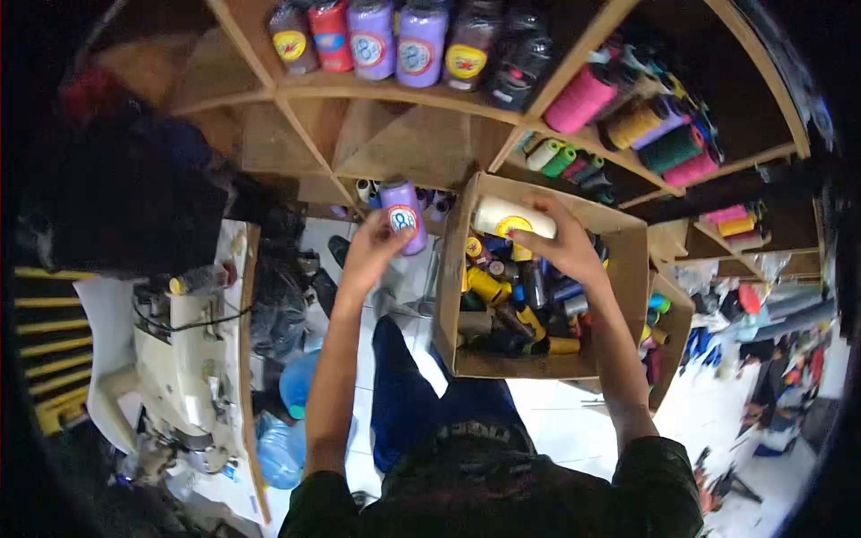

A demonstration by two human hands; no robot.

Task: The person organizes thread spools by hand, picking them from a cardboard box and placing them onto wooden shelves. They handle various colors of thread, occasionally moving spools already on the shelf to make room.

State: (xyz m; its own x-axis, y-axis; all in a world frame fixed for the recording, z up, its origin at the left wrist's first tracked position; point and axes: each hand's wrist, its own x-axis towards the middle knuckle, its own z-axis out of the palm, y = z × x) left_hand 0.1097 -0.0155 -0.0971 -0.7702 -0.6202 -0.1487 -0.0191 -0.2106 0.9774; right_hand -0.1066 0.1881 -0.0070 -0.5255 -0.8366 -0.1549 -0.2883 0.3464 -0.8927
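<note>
My left hand (377,249) is closed around a purple thread spool (403,215) with a round red, white and blue label, held upright left of the box. In my right hand (563,240) is a cream thread spool (515,218) with a yellow label, lying sideways over the open cardboard box (451,296). Inside the box is a jumble of thread spools, among them a yellow spool (489,285) and a dark spool (536,285). My right forearm covers part of the box's contents.
Wooden shelving (395,91) spans the top, with wrapped purple spools (421,45) standing on it and a pink spool (581,99) at right. A sewing machine (179,377) stands on a table at left. Water bottles (280,448) sit below. Another carton (668,345) is at right.
</note>
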